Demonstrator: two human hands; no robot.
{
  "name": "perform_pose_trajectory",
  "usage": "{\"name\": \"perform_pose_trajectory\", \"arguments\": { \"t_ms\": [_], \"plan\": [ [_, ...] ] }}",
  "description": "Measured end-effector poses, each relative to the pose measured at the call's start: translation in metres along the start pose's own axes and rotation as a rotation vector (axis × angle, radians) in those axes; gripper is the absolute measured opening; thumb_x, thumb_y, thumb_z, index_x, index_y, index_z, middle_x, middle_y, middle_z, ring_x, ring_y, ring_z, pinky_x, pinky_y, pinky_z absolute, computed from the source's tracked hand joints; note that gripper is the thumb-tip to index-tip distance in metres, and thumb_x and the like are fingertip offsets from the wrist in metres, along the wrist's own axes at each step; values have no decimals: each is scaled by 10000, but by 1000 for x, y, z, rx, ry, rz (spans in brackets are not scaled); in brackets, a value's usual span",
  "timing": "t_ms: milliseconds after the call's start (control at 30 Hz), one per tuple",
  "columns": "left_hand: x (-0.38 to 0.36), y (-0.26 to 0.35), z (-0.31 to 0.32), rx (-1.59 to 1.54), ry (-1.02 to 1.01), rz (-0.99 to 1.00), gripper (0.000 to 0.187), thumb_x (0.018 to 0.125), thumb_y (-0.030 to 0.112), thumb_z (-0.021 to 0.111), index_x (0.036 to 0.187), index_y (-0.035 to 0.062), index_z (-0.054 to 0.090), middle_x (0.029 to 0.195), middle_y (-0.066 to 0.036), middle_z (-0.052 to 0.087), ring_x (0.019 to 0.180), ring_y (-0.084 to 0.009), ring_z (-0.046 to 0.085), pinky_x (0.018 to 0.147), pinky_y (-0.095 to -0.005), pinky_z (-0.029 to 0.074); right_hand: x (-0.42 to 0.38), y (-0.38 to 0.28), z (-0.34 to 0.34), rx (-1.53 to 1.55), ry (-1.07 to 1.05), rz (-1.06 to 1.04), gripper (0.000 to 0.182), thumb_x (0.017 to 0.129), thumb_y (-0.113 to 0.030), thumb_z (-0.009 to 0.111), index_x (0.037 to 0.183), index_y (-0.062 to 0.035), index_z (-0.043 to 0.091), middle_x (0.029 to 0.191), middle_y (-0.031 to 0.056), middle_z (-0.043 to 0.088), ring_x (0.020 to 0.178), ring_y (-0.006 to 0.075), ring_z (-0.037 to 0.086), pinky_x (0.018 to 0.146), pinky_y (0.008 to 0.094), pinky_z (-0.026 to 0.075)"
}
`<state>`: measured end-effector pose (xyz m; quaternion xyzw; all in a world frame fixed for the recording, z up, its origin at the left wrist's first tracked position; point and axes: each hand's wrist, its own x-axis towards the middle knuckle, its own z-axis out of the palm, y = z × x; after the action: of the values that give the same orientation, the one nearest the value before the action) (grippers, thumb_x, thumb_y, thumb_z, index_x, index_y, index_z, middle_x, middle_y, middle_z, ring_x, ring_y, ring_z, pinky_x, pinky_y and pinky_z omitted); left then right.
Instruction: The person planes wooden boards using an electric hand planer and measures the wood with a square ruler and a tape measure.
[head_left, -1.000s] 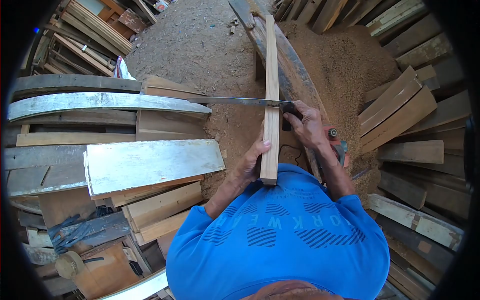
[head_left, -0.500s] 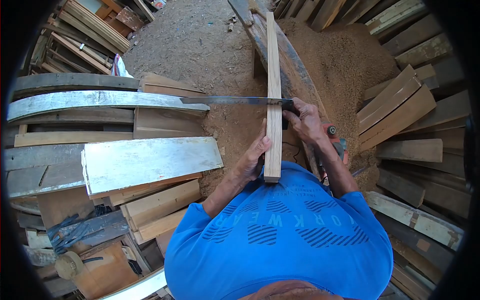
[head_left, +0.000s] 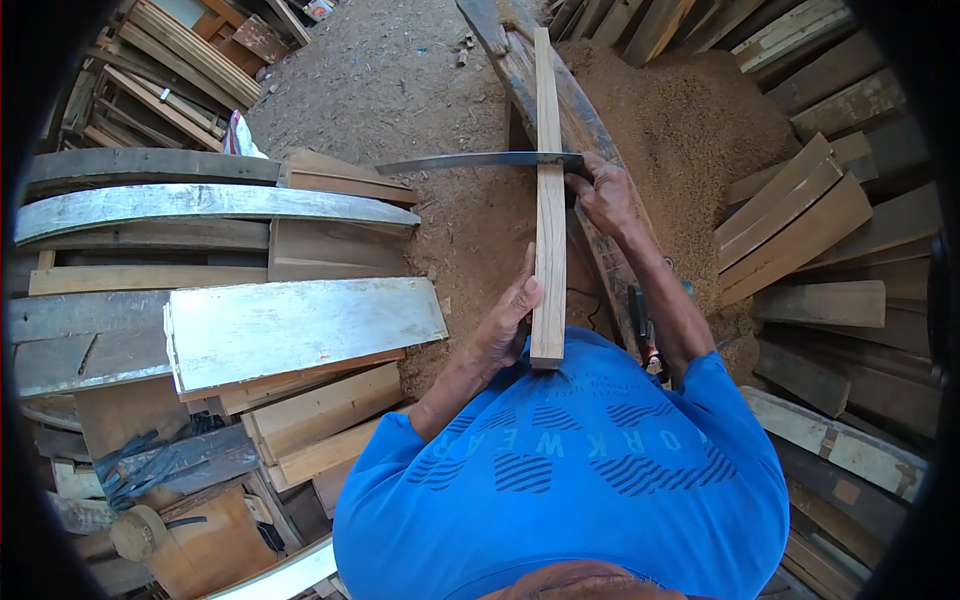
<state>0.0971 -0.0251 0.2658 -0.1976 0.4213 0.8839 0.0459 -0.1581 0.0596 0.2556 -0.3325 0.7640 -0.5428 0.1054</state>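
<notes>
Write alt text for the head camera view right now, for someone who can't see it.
A person's right hand holds a long metal blade across a wooden bar, with the left hand against the bar's left side, nearer the blue shirt. Boards crowd both sides of the dirt floor.

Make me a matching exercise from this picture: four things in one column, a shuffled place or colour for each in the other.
1. Left hand
2. Metal blade
3. Right hand
4. Shirt

A. Blue
B. At one end of the metal blade
C. At the wooden bar's left side, near the shirt
D. Lying across the wooden bar

Pairs: 1-C, 2-D, 3-B, 4-A
</notes>
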Motion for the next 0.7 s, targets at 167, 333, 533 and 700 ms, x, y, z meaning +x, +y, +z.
{"name": "perform_pose_trajectory", "arguments": {
  "t_ms": [167, 333, 533, 700],
  "plan": [
    [0, 4, 3, 10, -40, -16, 861, 929, 630, 643, 1462, 14, 364, 1165, -149, 579, 1027, -225, 663, 813, -370, 610, 2, 6, 0, 11, -2, 4, 192, 896, -83, 708, 1074, -20, 677, 963, 202, 728, 916, 334, 721, 819, 421, 530],
    [3, 9, 13, 44, -32, 31, 886, 934, 599, 651, 1503, 13, 308, 1131, -132, 561, 1006, -232, 662, 820, -389, 610, 3, 8, -3, -35, -13, 5, 189, 896, -94, 701, 1064, -13, 672, 962, 209, 711, 905, 362, 702, 818, 426, 523],
    [17, 22, 2, -204, -125, 83, 842, 953, 584, 563, 1543, 39, 311, 1322, -230, 560, 1153, -325, 652, 902, -482, 599, -10, -11, -25, 117, 273, 47, 153, 930, -133, 670, 982, 10, 662, 909, 120, 709, 841, 223, 683, 767, 388, 534],
    [29, 66, 55, -692, -242, 194, 758, 986, 587, 476, 1519, 53, 392, 1423, -196, 558, 1273, -336, 607, 1066, -534, 501, -54, -9, -103, 351, 605, 231, 178, 1033, -205, 578, 1093, -37, 575, 799, 9, 604, 689, 95, 572, 640, 274, 494]
  ]
}}
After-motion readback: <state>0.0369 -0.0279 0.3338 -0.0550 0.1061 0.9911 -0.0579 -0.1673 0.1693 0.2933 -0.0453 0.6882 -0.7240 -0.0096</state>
